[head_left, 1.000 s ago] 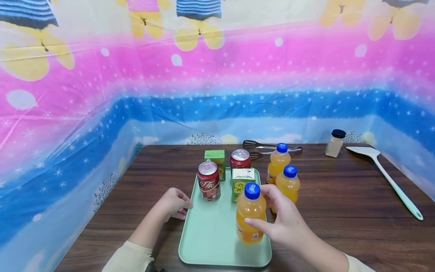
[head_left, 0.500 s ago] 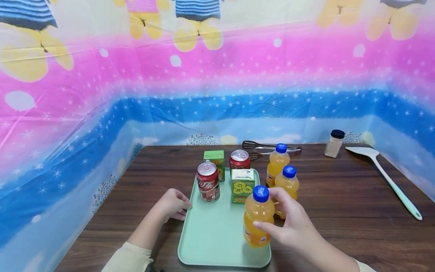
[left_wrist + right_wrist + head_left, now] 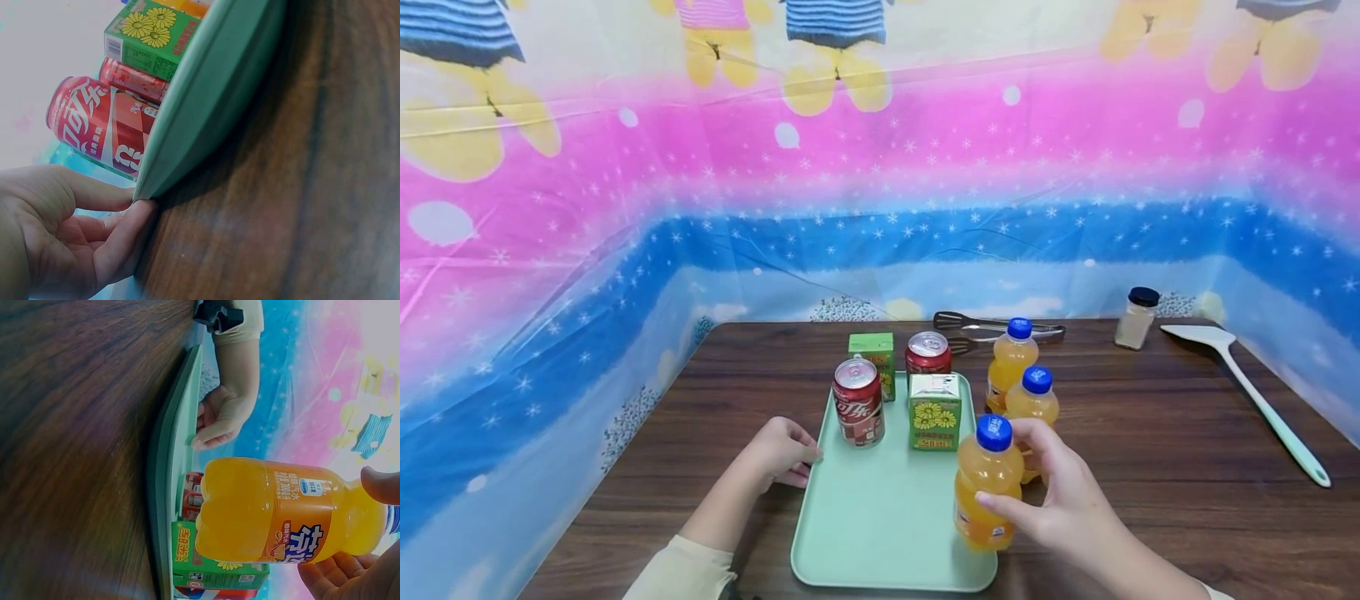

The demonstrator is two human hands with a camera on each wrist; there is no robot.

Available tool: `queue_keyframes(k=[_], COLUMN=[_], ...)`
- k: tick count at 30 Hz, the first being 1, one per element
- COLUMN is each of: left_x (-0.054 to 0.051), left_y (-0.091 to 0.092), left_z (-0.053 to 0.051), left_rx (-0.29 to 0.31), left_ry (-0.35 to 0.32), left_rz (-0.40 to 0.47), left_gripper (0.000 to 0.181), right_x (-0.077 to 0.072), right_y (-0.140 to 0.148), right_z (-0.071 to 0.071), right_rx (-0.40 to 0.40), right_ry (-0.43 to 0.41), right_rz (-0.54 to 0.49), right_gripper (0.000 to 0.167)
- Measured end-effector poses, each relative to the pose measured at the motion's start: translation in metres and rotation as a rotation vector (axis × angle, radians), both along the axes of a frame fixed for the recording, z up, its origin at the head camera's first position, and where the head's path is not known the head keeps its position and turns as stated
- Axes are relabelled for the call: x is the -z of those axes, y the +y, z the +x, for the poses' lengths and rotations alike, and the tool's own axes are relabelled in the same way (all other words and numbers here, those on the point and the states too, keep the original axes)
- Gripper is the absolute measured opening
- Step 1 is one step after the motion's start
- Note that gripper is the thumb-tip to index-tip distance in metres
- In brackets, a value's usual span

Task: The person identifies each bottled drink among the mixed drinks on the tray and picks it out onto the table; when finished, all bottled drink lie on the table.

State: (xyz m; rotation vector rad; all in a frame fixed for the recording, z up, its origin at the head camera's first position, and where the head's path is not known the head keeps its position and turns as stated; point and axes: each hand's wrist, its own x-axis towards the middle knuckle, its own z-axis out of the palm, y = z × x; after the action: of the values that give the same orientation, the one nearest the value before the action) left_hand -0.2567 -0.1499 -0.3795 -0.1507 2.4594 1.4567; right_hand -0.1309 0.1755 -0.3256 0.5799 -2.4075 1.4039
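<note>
My right hand (image 3: 1056, 500) grips an orange soda bottle (image 3: 988, 504) with a blue cap, holding it upright over the right edge of the light green tray (image 3: 880, 533). In the right wrist view, the thumb and fingers hold the bottle (image 3: 269, 509) near its neck. My left hand (image 3: 784, 450) pinches the tray's left rim; the left wrist view shows thumb and fingers meeting on that rim (image 3: 187, 106). Toward the tray's far end stand two red soda cans, one in front (image 3: 859, 408) and one behind (image 3: 928, 354), and two green drink cartons, a near one (image 3: 935, 417) and a far one (image 3: 880, 354).
Two more orange soda bottles, a farther one (image 3: 1012, 367) and a nearer one (image 3: 1033, 407), stand right of the tray on the brown wooden table (image 3: 1150, 467). Tongs (image 3: 1000, 325) lie at the back. A black-lidded jar (image 3: 1137, 321) and a pale green-handled spatula (image 3: 1247, 383) are far right.
My right hand has carried the bottle rightward and slightly toward me, from over the tray to its right edge, uncovering the near carton. The left hand stays on the rim.
</note>
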Motion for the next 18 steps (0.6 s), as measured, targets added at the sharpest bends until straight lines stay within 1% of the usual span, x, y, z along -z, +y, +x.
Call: queue_keyframes(k=[10,18], left_x=[0.0,0.002], left_y=[0.0,-0.001], left_z=[0.0,-0.001], left_rx=[0.008,0.009], left_ry=[0.005,0.015], left_rz=[-0.003,-0.006], left_gripper=[0.011,0.01], right_x=[0.0,0.0], right_y=[0.007,0.015], right_z=[0.003,0.006], right_rx=[0.043,0.099], right_ry=[-0.044,-0.04], right_rz=[0.003,0.035], right_gripper=[0.053,0.054])
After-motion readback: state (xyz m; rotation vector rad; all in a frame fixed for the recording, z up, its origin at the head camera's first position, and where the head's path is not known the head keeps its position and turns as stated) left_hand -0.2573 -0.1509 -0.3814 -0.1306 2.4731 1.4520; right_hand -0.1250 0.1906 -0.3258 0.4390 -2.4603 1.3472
